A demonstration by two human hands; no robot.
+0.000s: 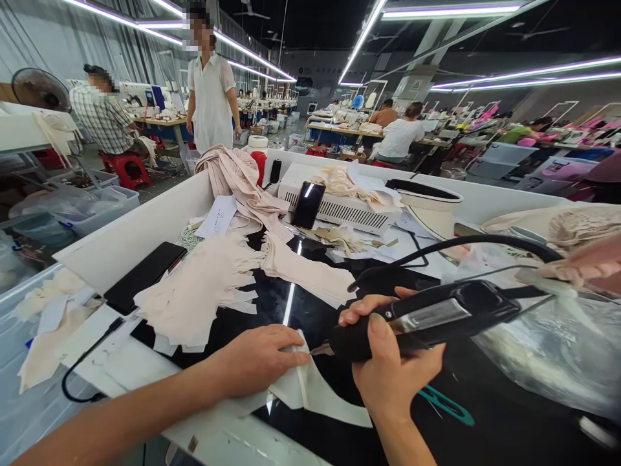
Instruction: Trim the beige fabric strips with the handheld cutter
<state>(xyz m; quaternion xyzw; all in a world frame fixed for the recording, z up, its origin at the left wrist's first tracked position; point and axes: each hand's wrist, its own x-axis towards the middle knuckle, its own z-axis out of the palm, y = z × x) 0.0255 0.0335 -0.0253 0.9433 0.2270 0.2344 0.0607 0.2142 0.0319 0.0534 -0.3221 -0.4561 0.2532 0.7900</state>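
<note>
My right hand (388,362) is closed around a black handheld cutting tool (436,317) with a cord, its tip touching a pale fabric piece (320,391) on the black glass worktop (485,414). My left hand (259,359) lies flat on that fabric piece, fingers stretched toward the tool's tip, pressing it down. A stack of similar cream fabric pieces (194,294) lies just behind my left hand.
A black phone (143,275) rests on the white table rim at left, another phone (308,204) leans on a white box (339,207). Teal scissors (446,404) lie right of my wrist. Clear plastic bag (548,343) at right. Another person's hand (592,262) reaches in at far right. Workers sit and stand behind.
</note>
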